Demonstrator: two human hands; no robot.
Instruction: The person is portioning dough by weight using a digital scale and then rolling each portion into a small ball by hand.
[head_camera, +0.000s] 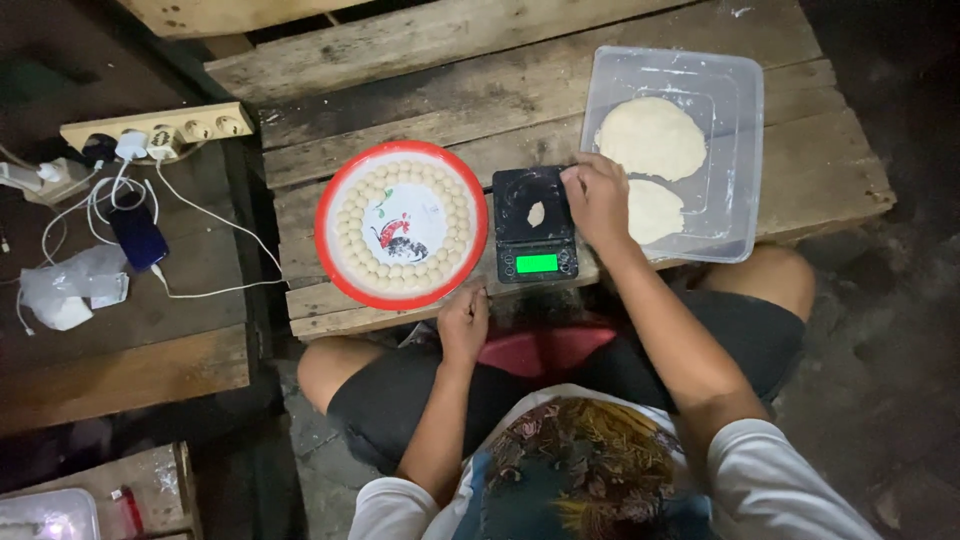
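A small black kitchen scale (535, 226) with a lit green display stands on the wooden pallet table, and a little piece of pale dough (536, 213) lies on its platform. My right hand (597, 200) rests at the scale's right edge with fingers curled; whether it holds dough I cannot tell. My left hand (464, 322) sits at the table's front edge, just below the red-rimmed round plate (345, 270), fingers loosely bent. The plate carries several rings of small dough balls (352, 228). Two flat lumps of dough (650, 137) lie in a clear plastic tub (735, 90) right of the scale.
To the left, a lower wooden bench holds a power strip (160, 128) with plugs, white cables, a dark phone (138, 236) and a white plastic bag (70, 290). My knees sit under the table's front edge. A box (45, 515) lies at the bottom left.
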